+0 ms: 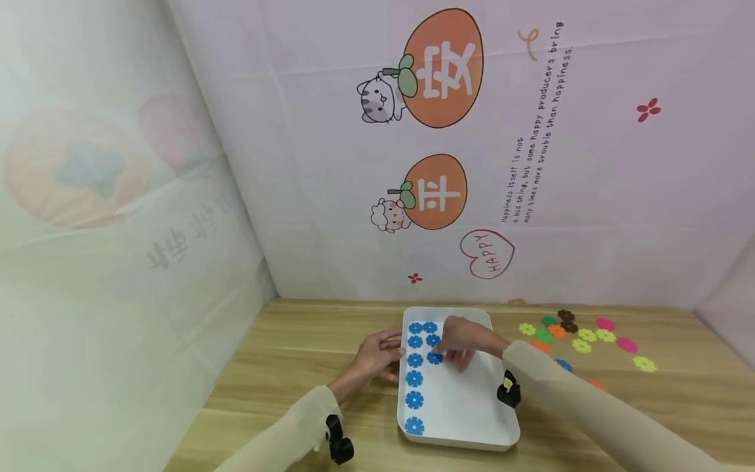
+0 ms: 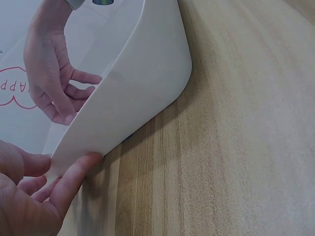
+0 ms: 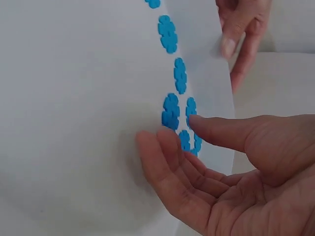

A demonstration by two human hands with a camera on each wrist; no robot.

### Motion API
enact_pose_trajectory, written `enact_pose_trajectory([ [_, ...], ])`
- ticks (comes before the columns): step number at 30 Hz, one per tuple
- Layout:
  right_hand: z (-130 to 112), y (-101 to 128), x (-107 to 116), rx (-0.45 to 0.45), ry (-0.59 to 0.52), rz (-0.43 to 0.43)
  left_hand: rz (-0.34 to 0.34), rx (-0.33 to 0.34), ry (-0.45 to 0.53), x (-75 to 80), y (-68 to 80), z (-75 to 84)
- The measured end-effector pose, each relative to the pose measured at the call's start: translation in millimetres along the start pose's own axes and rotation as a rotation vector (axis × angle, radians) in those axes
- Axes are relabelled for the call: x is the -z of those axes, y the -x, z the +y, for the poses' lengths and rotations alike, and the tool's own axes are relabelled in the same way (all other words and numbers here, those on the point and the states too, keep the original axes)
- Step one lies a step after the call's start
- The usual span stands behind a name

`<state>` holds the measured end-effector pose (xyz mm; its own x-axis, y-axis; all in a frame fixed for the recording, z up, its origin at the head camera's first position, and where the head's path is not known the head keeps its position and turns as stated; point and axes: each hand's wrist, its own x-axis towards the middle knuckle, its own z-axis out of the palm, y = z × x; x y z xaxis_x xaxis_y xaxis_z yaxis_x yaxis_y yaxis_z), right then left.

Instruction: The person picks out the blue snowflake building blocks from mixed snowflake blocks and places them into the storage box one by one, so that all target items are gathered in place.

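A white tray (image 1: 472,413) holds blue flower-shaped discs. One column lines its left side, with a shorter second column beside it. My left hand (image 1: 375,357) holds the tray's left side, thumb at the rim and another finger low on the outer wall in the left wrist view. Inside the tray, my right hand (image 1: 463,341) is over the second column. The right wrist view shows its thumb and fingertips apart, loosely curved, right at the edge of the lowest blue disc (image 3: 171,112) of that column. Its palm faces the discs with nothing visibly gripped.
Right of the tray, several loose flower discs lie scattered on the wooden table (image 1: 283,367), among them a yellow disc (image 1: 645,364), a pink disc (image 1: 627,344), a brown disc (image 1: 566,316) and a blue disc (image 1: 564,364). A printed white cloth (image 1: 330,262) hangs behind the table.
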<state>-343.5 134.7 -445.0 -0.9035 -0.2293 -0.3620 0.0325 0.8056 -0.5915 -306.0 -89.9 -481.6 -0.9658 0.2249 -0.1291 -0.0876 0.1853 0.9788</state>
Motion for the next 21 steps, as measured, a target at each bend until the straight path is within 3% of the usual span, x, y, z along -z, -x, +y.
enact_pose_trajectory([
  [15,6.4,8.3,22.0,0.066,-0.067,-0.026,0.007,-0.006,-0.02,-1.3,0.4,-0.1],
  [21,13.3,13.6,38.9,0.141,-0.111,-0.066,0.021,-0.005,-0.031,-0.6,1.3,-1.3],
])
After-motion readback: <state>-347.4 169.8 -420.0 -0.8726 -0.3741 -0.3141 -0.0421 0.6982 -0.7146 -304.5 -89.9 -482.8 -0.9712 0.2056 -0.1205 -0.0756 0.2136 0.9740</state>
